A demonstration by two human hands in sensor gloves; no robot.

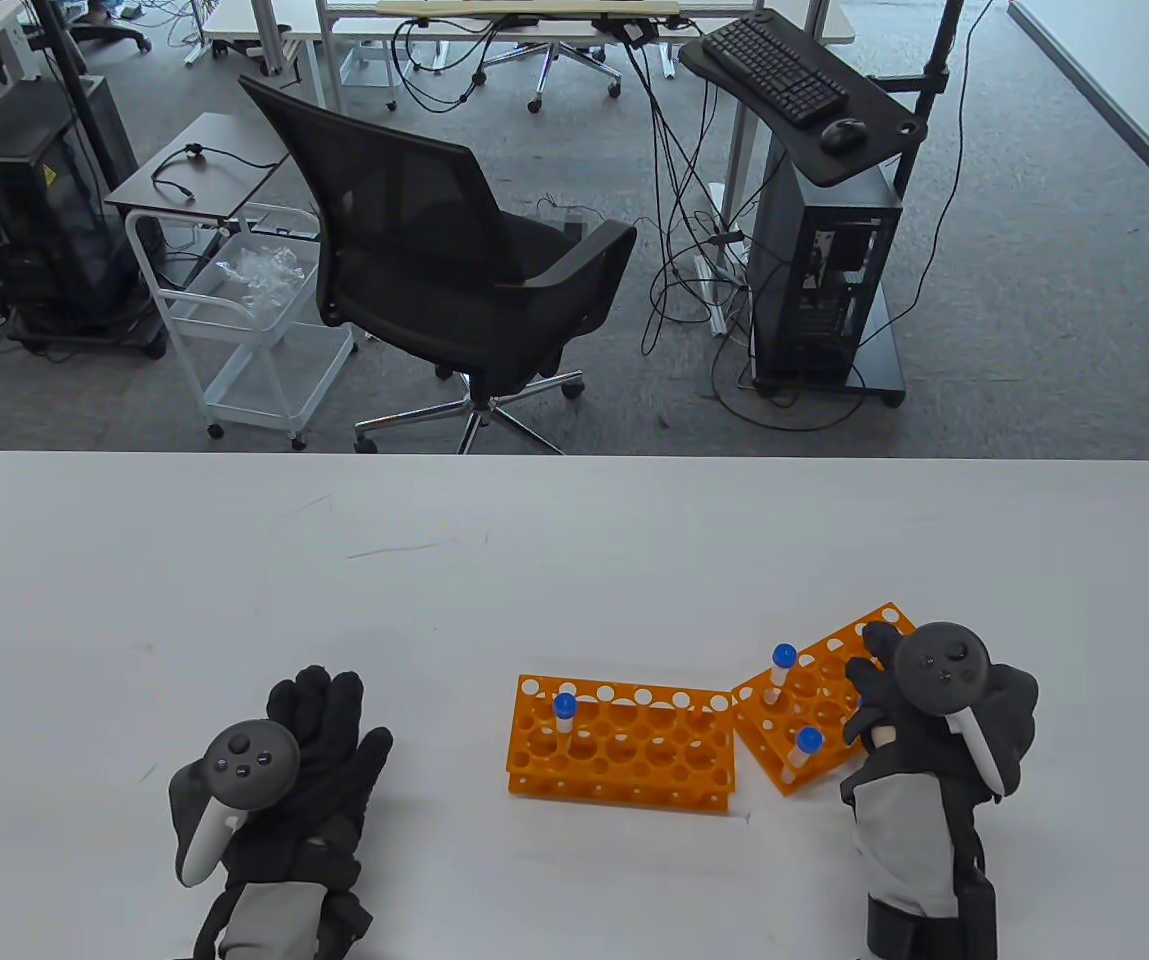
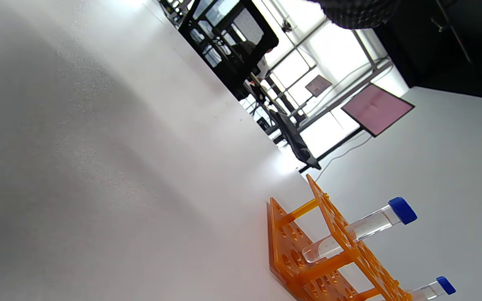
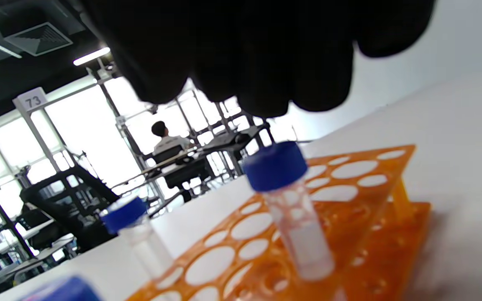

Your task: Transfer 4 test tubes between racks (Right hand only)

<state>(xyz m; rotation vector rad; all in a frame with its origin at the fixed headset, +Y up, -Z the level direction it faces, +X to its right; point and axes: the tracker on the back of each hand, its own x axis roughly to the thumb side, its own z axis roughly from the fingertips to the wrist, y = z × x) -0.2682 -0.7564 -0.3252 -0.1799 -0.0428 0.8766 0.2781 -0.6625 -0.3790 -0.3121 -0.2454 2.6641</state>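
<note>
Two orange racks sit on the white table. The left rack holds one blue-capped tube. The tilted right rack holds two visible tubes, one at its far side and one at its near side. My right hand hovers over the right rack's right part and holds nothing that I can see. In the right wrist view its dark fingers hang just above a tube's blue cap, apart from it. My left hand lies flat on the table, left of the racks.
The left wrist view shows a rack with a tube in it. Beyond the table's far edge stand an office chair, a white cart and a computer stand.
</note>
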